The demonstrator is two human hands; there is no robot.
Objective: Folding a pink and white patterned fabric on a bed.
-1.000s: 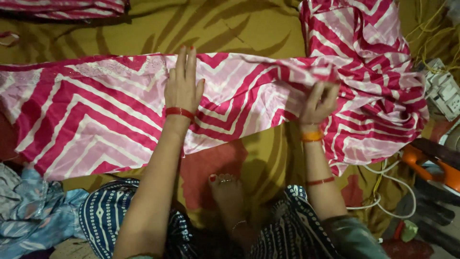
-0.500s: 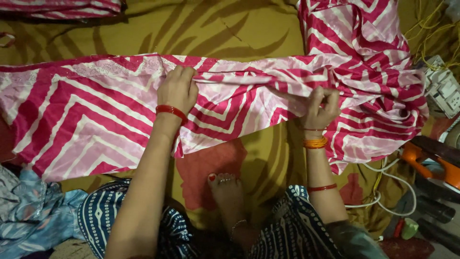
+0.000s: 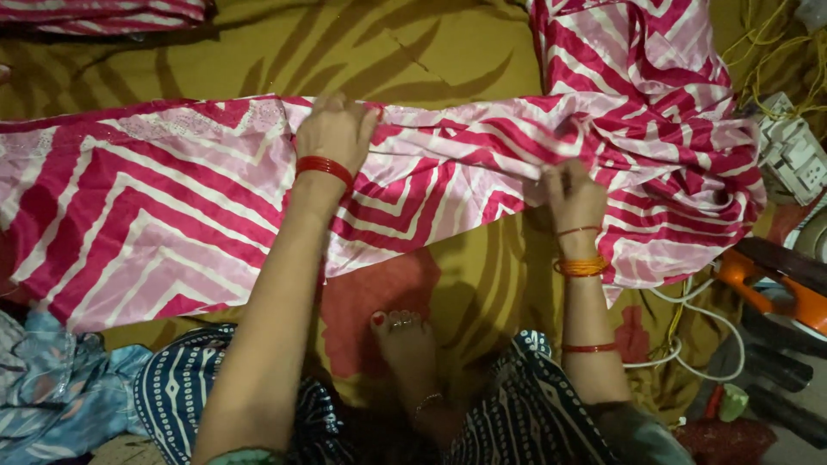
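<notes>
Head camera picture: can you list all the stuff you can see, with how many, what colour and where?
striped cloth: one, pink, red and white zigzags, spread across the middle, bunched at the right
bedsheet: one, mustard yellow with red patches, under everything
blue cloth: one, blue patterned, bottom left corner
power strip: one, white, right edge
cords: a few, white, lower right
orange tool: one, orange and black, right edge
foot: one, red nails, bottom middle
left hand: one, red bangles, gripping the cloth's top edge
right hand: one, orange bangles, pinching the cloth
</notes>
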